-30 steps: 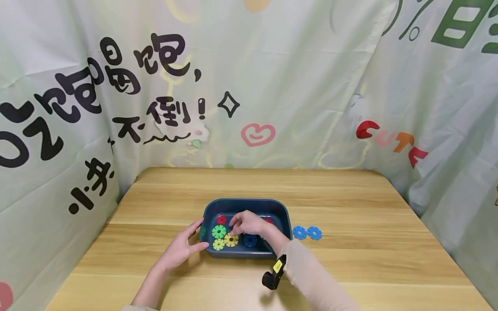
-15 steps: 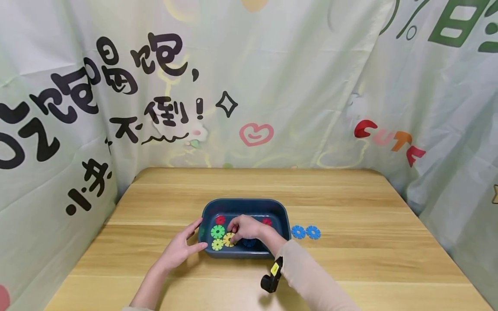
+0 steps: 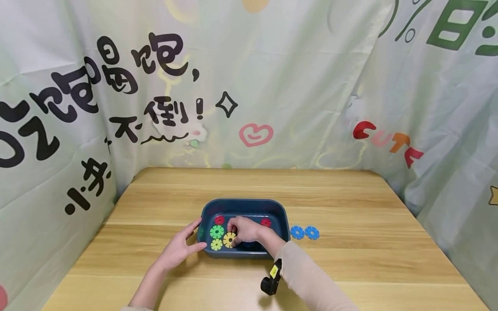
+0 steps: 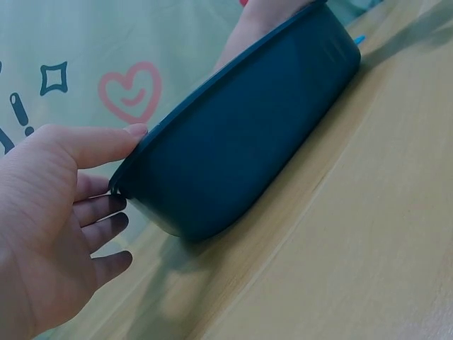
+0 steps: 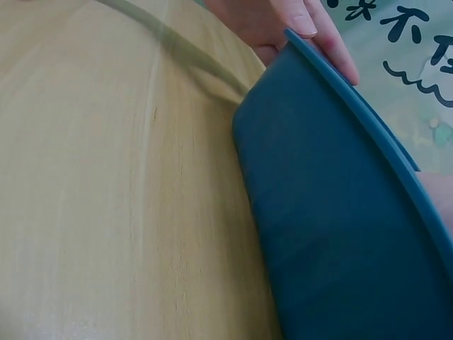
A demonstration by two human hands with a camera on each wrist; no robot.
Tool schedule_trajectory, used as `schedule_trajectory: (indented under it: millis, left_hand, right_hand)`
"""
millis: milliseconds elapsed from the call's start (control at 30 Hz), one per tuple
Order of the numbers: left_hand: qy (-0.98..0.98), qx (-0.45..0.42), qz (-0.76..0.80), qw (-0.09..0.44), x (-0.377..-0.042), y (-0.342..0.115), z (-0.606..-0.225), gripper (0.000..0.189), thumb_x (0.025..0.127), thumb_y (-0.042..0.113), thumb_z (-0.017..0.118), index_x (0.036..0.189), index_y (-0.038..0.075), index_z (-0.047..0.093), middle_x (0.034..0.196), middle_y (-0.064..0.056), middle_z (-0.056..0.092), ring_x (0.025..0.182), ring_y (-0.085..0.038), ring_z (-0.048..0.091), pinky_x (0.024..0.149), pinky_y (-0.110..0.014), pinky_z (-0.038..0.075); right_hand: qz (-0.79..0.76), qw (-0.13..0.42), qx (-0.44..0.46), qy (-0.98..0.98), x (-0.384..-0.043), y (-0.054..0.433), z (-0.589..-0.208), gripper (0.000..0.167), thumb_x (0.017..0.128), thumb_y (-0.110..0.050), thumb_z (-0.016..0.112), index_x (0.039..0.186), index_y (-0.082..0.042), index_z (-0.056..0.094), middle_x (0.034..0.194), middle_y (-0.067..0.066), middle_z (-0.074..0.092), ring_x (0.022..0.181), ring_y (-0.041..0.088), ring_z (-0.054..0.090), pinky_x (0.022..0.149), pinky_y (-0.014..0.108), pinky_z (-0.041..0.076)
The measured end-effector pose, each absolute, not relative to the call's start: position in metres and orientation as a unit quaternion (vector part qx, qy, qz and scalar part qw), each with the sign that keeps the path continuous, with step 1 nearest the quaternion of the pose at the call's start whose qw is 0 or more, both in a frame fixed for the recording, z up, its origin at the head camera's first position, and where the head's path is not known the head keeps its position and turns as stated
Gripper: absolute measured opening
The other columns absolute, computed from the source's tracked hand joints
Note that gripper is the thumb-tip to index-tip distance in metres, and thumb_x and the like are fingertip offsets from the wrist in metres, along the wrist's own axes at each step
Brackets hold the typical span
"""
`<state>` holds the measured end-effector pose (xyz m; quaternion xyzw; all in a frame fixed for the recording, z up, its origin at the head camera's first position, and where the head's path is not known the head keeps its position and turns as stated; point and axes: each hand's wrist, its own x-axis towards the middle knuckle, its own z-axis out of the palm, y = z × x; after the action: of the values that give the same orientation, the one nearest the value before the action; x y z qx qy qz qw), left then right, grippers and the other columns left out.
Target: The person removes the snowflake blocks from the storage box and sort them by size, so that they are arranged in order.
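Observation:
In the head view, a dark blue basin (image 3: 249, 255) stands on the table. My left hand (image 3: 178, 250) spans its left end with fairly straight fingers and thumb touching the rim. My right hand (image 3: 246, 230) reaches inside, its curled fingers and thumb pinching the edge of an orange-yellow snowflake building disc (image 3: 227, 239). Beside that lie a green disc (image 3: 216, 232), a yellow-green disc (image 3: 216, 244) and a red disc (image 3: 219, 220). Another red disc (image 3: 266, 222) is behind the right wrist. The wrist views show mainly the basin's outer wall (image 4: 226, 142), which hides the discs inside.
Two blue discs (image 3: 304, 233) lie side by side on the wooden table (image 3: 350, 268), just right of the basin. A small black camera (image 3: 271, 280) hangs at the right wrist. Printed cloth (image 3: 295, 86) hangs behind and beside the table.
My right hand has lowered onto the orange-yellow disc and its thumb now covers the disc's edge. A dark blue disc, visible earlier, is now mostly hidden under that hand. The left hand stays at the rim.

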<state>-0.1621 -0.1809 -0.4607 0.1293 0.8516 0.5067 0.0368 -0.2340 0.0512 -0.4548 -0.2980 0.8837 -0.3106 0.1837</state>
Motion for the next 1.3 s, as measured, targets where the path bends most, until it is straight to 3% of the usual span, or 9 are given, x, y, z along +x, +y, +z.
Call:
schedule_trajectory:
  millis: [367,767,1100,1300]
  left_hand:
    - [0.855,0.125,0.502,0.037,-0.162,-0.18,-0.459,0.071,0.082,0.019,0.071,0.141,0.002,0.036,0.144,-0.024,0.031,0.131,-0.043,0.029,0.104,-0.054,0.027]
    - [0.853,0.118,0.507,0.046,-0.162,-0.181,-0.46,0.073,0.081,0.019,0.072,0.142,0.003,0.035,0.145,-0.023,0.03,0.131,-0.042,0.028,0.105,-0.053,0.027]
    - [0.856,0.141,0.497,0.02,-0.161,-0.179,-0.458,0.071,0.082,0.018,0.071,0.14,-0.002,0.036,0.143,-0.027,0.031,0.129,-0.046,0.03,0.102,-0.056,0.03]
    - [0.854,0.127,0.503,0.037,-0.162,-0.179,-0.457,0.071,0.082,0.018,0.071,0.141,0.001,0.035,0.144,-0.024,0.031,0.131,-0.043,0.028,0.104,-0.054,0.027]
  right_hand:
    - [-0.385,0.186,-0.272,0.862,-0.236,0.055,-0.455,0.022,0.075,0.008,0.071,0.087,-0.007,0.061,0.074,0.0,0.055,0.068,0.012,0.051,0.063,0.022,0.046]
    - [-0.454,0.202,-0.241,0.834,-0.238,0.06,-0.451,0.015,0.078,0.008,0.067,0.088,-0.002,0.064,0.072,0.003,0.058,0.063,0.013,0.057,0.057,0.028,0.054]
    - [-0.53,0.214,-0.22,0.791,-0.239,0.071,-0.438,0.014,0.083,0.008,0.061,0.096,0.003,0.06,0.078,0.007,0.057,0.069,0.015,0.06,0.066,0.031,0.056]
    - [-0.553,0.214,-0.207,0.778,-0.238,0.083,-0.432,0.015,0.084,0.008,0.061,0.099,0.004,0.06,0.078,0.006,0.055,0.071,0.016,0.061,0.068,0.033,0.056]
